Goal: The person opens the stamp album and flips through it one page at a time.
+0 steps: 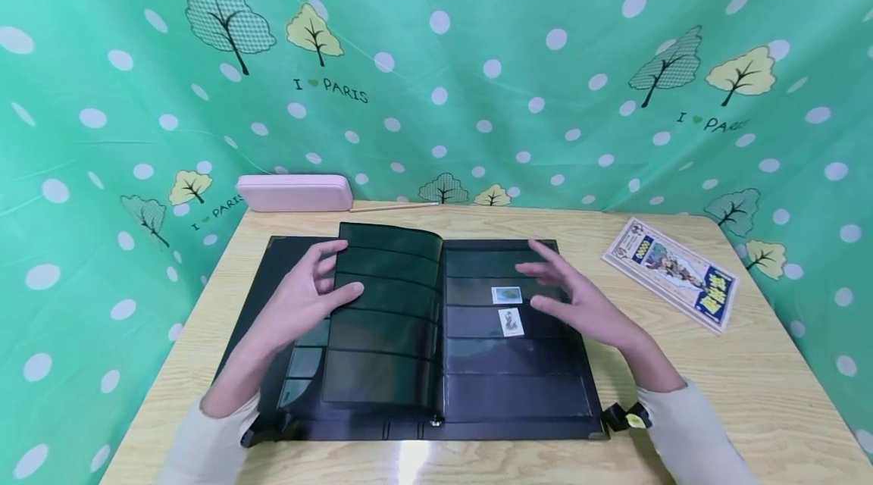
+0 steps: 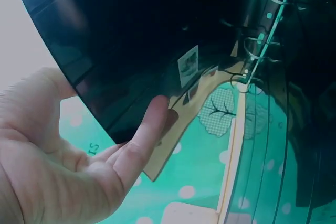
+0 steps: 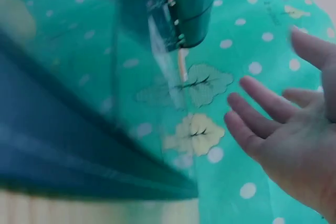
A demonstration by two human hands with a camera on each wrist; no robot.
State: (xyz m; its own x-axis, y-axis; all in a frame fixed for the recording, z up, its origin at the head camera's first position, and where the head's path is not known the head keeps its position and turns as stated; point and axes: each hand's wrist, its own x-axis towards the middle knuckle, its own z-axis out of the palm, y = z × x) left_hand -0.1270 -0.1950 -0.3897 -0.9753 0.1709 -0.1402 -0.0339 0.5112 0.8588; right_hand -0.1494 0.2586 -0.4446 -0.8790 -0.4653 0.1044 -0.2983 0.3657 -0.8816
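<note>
A black ring-bound stamp album [image 1: 409, 430] lies spread on the wooden table. My left hand [image 1: 300, 292] holds one of its black pages [image 1: 385, 318] by the outer edge, and the page stands lifted and curved near the rings. In the left wrist view the left hand [image 2: 79, 156] has fingers on both sides of that page [image 2: 105, 51]. Two small stamps, one with a blue-green picture [image 1: 507, 295] and one with a grey figure [image 1: 510, 322], sit in strips of the right-hand page. Over that page's right side, my right hand [image 1: 580, 303] hovers with spread fingers and nothing in it.
At the back left stands a pink case [image 1: 295, 193], with a thin rod [image 1: 395, 206] beside it along the table's rear edge. A printed packet [image 1: 671, 273] lies at the right. Behind the table hangs a green dotted cloth [image 1: 477, 114].
</note>
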